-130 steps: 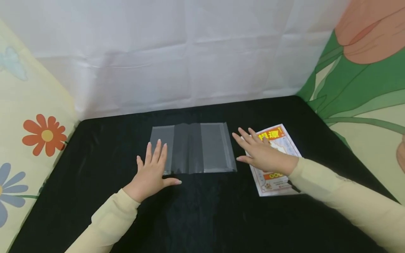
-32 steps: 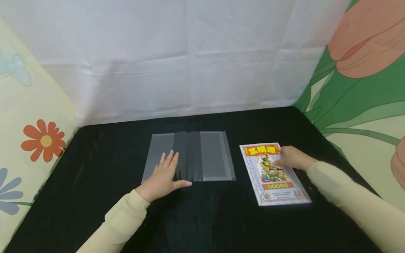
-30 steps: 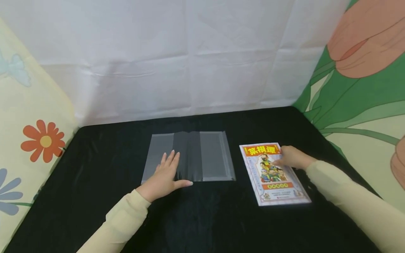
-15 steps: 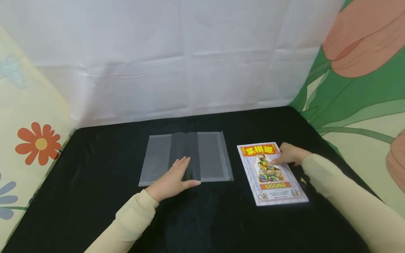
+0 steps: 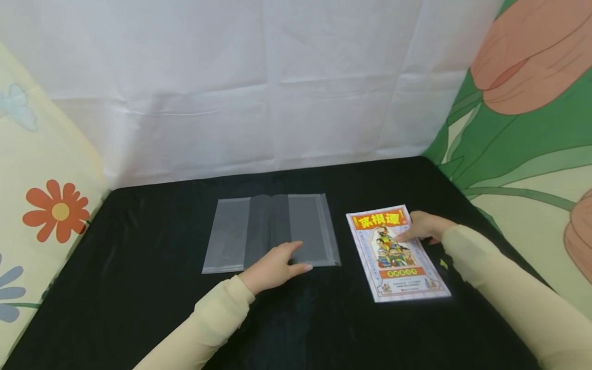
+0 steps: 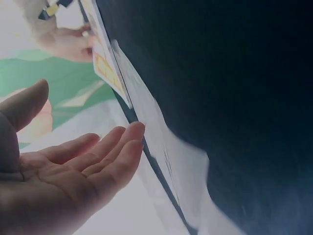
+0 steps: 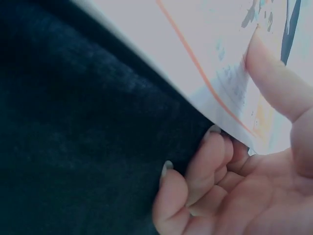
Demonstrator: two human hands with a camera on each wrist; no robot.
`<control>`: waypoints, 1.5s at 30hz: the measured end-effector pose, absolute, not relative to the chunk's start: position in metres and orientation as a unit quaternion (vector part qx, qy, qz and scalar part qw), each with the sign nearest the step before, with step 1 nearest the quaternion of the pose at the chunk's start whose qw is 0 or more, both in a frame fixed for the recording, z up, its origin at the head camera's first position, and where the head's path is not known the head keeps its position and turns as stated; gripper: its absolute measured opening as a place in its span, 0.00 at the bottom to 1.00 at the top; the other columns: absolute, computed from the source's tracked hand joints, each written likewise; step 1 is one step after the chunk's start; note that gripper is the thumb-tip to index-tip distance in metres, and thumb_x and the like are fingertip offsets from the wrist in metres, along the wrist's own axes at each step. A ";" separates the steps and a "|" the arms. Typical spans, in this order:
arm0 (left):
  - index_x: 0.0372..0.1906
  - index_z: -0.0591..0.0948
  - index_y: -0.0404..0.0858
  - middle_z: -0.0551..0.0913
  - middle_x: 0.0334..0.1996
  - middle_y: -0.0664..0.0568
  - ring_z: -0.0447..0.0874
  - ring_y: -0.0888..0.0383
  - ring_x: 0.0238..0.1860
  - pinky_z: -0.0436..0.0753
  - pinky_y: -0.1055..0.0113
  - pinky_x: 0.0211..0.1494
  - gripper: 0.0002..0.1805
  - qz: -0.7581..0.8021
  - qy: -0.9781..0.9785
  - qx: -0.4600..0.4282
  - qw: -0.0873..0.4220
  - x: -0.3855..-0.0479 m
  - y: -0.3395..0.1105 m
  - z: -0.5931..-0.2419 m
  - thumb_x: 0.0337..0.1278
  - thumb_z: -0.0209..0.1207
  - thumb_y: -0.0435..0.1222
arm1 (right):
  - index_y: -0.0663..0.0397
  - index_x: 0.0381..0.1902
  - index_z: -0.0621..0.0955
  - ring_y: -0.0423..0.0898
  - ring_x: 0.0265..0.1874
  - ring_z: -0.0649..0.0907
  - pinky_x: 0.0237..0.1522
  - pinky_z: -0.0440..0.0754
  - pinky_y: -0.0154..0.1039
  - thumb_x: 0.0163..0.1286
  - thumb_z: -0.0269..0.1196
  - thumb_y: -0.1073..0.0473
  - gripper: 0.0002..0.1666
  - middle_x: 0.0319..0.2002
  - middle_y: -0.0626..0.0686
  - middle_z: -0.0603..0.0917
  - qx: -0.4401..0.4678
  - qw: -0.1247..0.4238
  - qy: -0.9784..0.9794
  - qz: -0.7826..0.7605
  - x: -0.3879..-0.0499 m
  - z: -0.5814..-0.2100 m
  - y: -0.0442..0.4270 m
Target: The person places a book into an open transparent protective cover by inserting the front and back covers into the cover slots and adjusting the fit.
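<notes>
A booklet with an orange title band and cartoon figures lies on the black cloth at the right. The right hand grips its upper right edge, thumb on the cover; in the right wrist view the curled fingers of that hand are at and under the edge. To the left a clear plastic cover lies spread flat, with a darker middle strip. Over the cover's lower middle the left hand reaches rightward, holding nothing. Its fingers are loosely bent and the thumb stands apart in the left wrist view, palm showing.
Black cloth covers the table. A white sheet hangs behind its far edge, and flower-patterned panels stand at the left and right. A small yellow mark shows beside the right sleeve.
The left hand has moved rightward across the plastic cover. The right hand, earlier spread above the booklet, now grips its edge, and the booklet's upper right corner has risen slightly in the last half second.
</notes>
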State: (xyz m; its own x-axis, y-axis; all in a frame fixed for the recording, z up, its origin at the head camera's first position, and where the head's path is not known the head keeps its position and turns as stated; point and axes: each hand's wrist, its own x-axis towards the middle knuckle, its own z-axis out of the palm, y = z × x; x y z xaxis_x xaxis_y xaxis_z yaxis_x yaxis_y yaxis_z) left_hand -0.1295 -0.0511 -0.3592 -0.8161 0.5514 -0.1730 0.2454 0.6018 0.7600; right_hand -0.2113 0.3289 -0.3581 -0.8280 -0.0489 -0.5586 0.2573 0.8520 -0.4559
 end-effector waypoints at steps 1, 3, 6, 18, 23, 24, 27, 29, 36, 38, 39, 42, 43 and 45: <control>0.70 0.63 0.26 0.67 0.67 0.35 0.70 0.41 0.65 0.70 0.50 0.64 0.35 0.390 0.868 0.229 0.203 -0.129 -0.047 -0.359 0.68 0.57 0.42 | 0.70 0.46 0.75 0.59 0.44 0.78 0.41 0.71 0.59 0.57 0.73 0.48 0.33 0.38 0.59 0.82 0.056 0.287 0.918 -0.266 -0.211 -0.358 0.329; 0.69 0.64 0.26 0.70 0.65 0.35 0.74 0.42 0.60 0.75 0.51 0.59 0.33 0.402 0.861 0.229 0.212 -0.127 -0.040 -0.359 0.68 0.58 0.42 | 0.69 0.46 0.75 0.59 0.43 0.78 0.41 0.71 0.59 0.57 0.73 0.47 0.33 0.37 0.59 0.82 0.057 0.287 0.918 -0.266 -0.211 -0.359 0.329; 0.67 0.67 0.26 0.74 0.61 0.37 0.78 0.44 0.56 0.78 0.53 0.54 0.31 0.412 0.855 0.229 0.218 -0.126 -0.029 -0.359 0.67 0.58 0.41 | 0.69 0.47 0.74 0.58 0.44 0.78 0.42 0.71 0.60 0.56 0.73 0.47 0.35 0.37 0.59 0.82 0.059 0.286 0.917 -0.270 -0.212 -0.360 0.329; 0.62 0.73 0.28 0.78 0.55 0.40 0.79 0.45 0.54 0.78 0.54 0.54 0.28 0.421 0.854 0.206 0.227 -0.127 0.003 -0.362 0.64 0.61 0.41 | 0.71 0.52 0.70 0.59 0.44 0.77 0.42 0.71 0.58 0.56 0.73 0.45 0.40 0.39 0.61 0.81 0.062 0.281 0.920 -0.267 -0.212 -0.364 0.332; 0.59 0.74 0.27 0.79 0.52 0.40 0.78 0.46 0.54 0.78 0.56 0.53 0.26 0.415 0.854 0.216 0.226 -0.126 0.008 -0.362 0.63 0.62 0.40 | 0.70 0.52 0.70 0.58 0.43 0.78 0.40 0.72 0.55 0.55 0.73 0.43 0.42 0.40 0.61 0.81 0.054 0.278 0.923 -0.262 -0.212 -0.366 0.334; 0.59 0.74 0.27 0.79 0.52 0.40 0.78 0.46 0.54 0.78 0.56 0.54 0.26 0.415 0.855 0.215 0.227 -0.126 0.009 -0.362 0.63 0.62 0.40 | 0.70 0.52 0.70 0.58 0.43 0.78 0.39 0.72 0.54 0.55 0.73 0.43 0.42 0.39 0.60 0.81 0.052 0.278 0.923 -0.262 -0.213 -0.367 0.334; 0.60 0.74 0.28 0.79 0.53 0.40 0.77 0.45 0.56 0.77 0.55 0.56 0.26 0.417 0.853 0.211 0.231 -0.126 0.011 -0.361 0.63 0.62 0.40 | 0.70 0.51 0.71 0.56 0.42 0.78 0.39 0.71 0.53 0.54 0.73 0.42 0.42 0.38 0.59 0.81 0.048 0.277 0.924 -0.258 -0.213 -0.368 0.335; 0.61 0.74 0.28 0.79 0.54 0.40 0.77 0.46 0.56 0.76 0.56 0.56 0.27 0.416 0.853 0.207 0.236 -0.126 0.012 -0.361 0.64 0.61 0.41 | 0.69 0.51 0.72 0.56 0.41 0.79 0.39 0.71 0.53 0.54 0.73 0.41 0.42 0.37 0.57 0.82 0.050 0.277 0.924 -0.258 -0.213 -0.368 0.335; 0.61 0.74 0.27 0.81 0.52 0.43 0.78 0.51 0.52 0.77 0.59 0.54 0.27 0.424 0.849 0.196 0.248 -0.128 0.019 -0.363 0.63 0.62 0.41 | 0.69 0.51 0.73 0.55 0.41 0.79 0.40 0.71 0.53 0.57 0.72 0.43 0.39 0.37 0.56 0.83 0.054 0.280 0.922 -0.262 -0.212 -0.367 0.334; 0.60 0.75 0.27 0.81 0.51 0.43 0.79 0.53 0.50 0.77 0.59 0.53 0.27 0.435 0.843 0.189 0.255 -0.129 0.022 -0.363 0.63 0.62 0.40 | 0.69 0.51 0.73 0.55 0.41 0.79 0.40 0.71 0.53 0.56 0.72 0.43 0.39 0.37 0.56 0.83 0.054 0.280 0.922 -0.261 -0.212 -0.367 0.334; 0.60 0.75 0.27 0.81 0.50 0.43 0.79 0.53 0.49 0.78 0.60 0.53 0.27 0.440 0.840 0.185 0.259 -0.129 0.023 -0.363 0.63 0.62 0.40 | 0.69 0.51 0.73 0.55 0.41 0.79 0.39 0.71 0.53 0.56 0.72 0.42 0.39 0.37 0.56 0.83 0.053 0.280 0.922 -0.261 -0.212 -0.367 0.334; 0.59 0.75 0.27 0.81 0.50 0.43 0.79 0.54 0.47 0.78 0.59 0.52 0.26 0.455 0.832 0.171 0.268 -0.128 0.027 -0.364 0.62 0.62 0.40 | 0.68 0.51 0.73 0.54 0.40 0.79 0.39 0.71 0.53 0.56 0.72 0.42 0.40 0.36 0.55 0.83 0.051 0.281 0.922 -0.260 -0.213 -0.367 0.333; 0.59 0.75 0.26 0.81 0.49 0.42 0.79 0.54 0.47 0.78 0.59 0.52 0.26 0.461 0.828 0.167 0.271 -0.128 0.029 -0.364 0.62 0.62 0.40 | 0.68 0.51 0.73 0.54 0.40 0.79 0.39 0.71 0.52 0.56 0.72 0.42 0.40 0.36 0.55 0.83 0.051 0.282 0.922 -0.261 -0.213 -0.367 0.333; 0.59 0.75 0.26 0.81 0.49 0.42 0.81 0.53 0.47 0.78 0.58 0.52 0.26 0.472 0.821 0.158 0.278 -0.128 0.033 -0.366 0.62 0.62 0.40 | 0.68 0.50 0.74 0.53 0.40 0.79 0.39 0.71 0.52 0.56 0.72 0.42 0.39 0.35 0.54 0.83 0.051 0.282 0.922 -0.261 -0.212 -0.366 0.333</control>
State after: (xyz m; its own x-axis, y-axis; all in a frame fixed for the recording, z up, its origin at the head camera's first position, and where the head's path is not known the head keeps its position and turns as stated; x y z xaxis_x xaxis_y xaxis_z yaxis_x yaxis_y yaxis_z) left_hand -0.1280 0.0328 -0.3661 -0.7958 0.5219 -0.3071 -0.0031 0.5036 0.8639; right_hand -0.2120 0.3331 -0.3665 -0.8356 -0.0539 -0.5467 0.2407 0.8586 -0.4526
